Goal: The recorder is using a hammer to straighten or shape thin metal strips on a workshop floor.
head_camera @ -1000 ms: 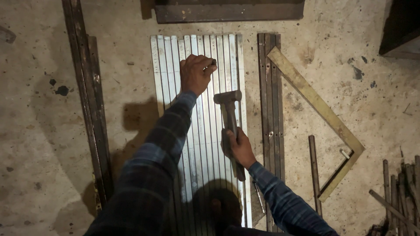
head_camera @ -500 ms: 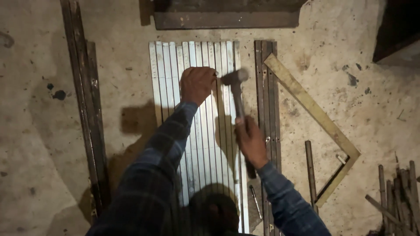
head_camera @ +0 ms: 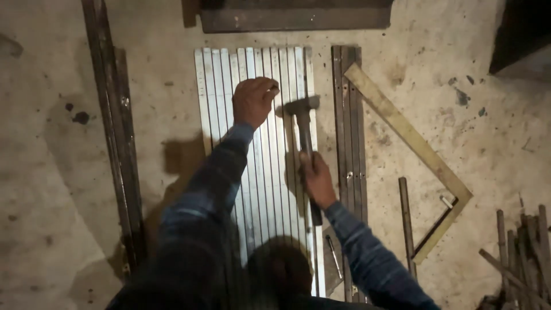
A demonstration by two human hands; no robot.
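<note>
A row of pale metal strips [head_camera: 218, 86] lies side by side on the concrete floor, running away from me. My left hand [head_camera: 252, 100] rests on the strips near their far end, fingers curled as if pinching something small that I cannot make out. My right hand [head_camera: 315, 181] grips the handle of a hammer [head_camera: 303, 117]. The hammer's dark head sits just right of my left hand's fingertips, over the strips. Both sleeves are dark plaid.
Dark metal bars [head_camera: 117, 143] lie along the left. A dark channel section [head_camera: 347, 115] lies right of the strips, with a large yellowish set square [head_camera: 413, 143] beyond it. A short rod [head_camera: 406, 221] and a rod pile [head_camera: 522, 252] sit at right. A dark beam [head_camera: 293, 17] crosses the top.
The hammer swung up and forward, then its head came down beside my left hand's fingertips. My left hand stayed on the strips.
</note>
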